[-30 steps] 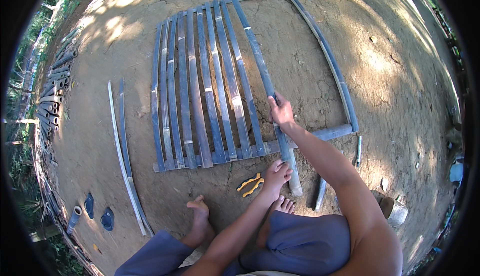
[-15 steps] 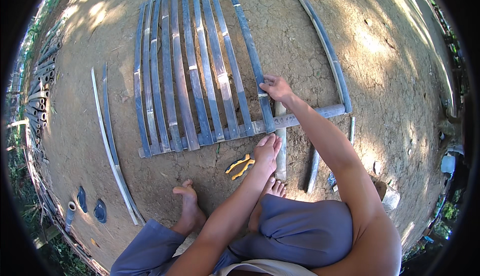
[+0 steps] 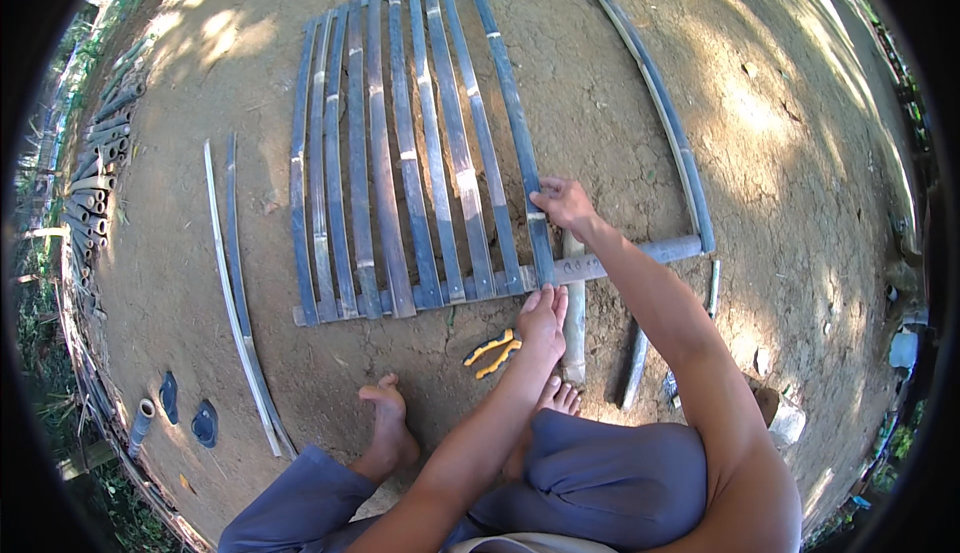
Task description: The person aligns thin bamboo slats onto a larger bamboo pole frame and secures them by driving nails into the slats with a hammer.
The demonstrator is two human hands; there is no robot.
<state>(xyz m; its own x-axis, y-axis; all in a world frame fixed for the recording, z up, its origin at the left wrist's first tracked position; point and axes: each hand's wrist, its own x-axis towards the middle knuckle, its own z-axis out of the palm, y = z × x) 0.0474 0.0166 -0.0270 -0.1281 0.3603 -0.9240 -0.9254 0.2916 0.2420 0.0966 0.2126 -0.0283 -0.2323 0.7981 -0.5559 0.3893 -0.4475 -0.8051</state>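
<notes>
**Bamboo slat seated on frame crossbar**

Right hand grips the rightmost slat, fingers closed around it just above the crossbar; left hand lies open, fingertips on that slat's lower end where it crosses the bar. The slat runs from 12 o'clock down to the centre, just beside its neighbours in the slat row.

Judgement: to seat it well, keep the slat parallel to its neighbour, gap even, lower end flush with the others; hold it with the right hand while the left sets the end.

Yellow-handled pliers lie near the left hand, toward 6 o'clock; two spare strips at 9 o'clock.

Surface: bare, cracked packed earth, sun-dappled; outdoors; cut bamboo stacked at the 9 o'clock rim; sandals at 8 o'clock.
</notes>
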